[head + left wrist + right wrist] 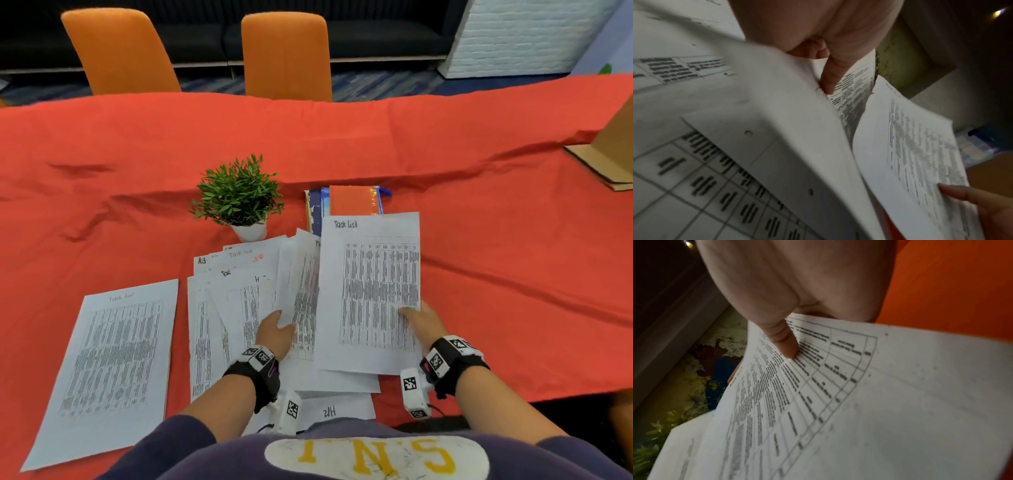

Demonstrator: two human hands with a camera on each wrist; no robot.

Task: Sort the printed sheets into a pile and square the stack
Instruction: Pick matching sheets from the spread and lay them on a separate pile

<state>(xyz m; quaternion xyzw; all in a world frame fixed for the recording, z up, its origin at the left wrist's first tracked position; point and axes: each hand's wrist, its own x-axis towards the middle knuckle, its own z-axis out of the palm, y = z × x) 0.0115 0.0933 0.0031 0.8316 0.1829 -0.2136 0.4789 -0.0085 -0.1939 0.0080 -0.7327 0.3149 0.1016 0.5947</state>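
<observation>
Printed table sheets lie on a red tablecloth (479, 171). My right hand (419, 320) pinches a "Task list" sheet (371, 291) at its right edge, thumb on top (785, 344), and holds it lifted over the heap. My left hand (275, 330) grips the lower part of another lifted sheet (299, 284), thumb (828, 78) on its printed face. Beneath both hands a loose heap of sheets (233, 294) fans out, unaligned. One single sheet (109, 363) lies flat by itself at the left.
A small potted plant (239, 198) stands just behind the heap. A stack of books with an orange cover (352, 200) lies behind the lifted sheet. A cardboard box (609, 150) sits far right. Two orange chairs (287, 54) stand beyond the table.
</observation>
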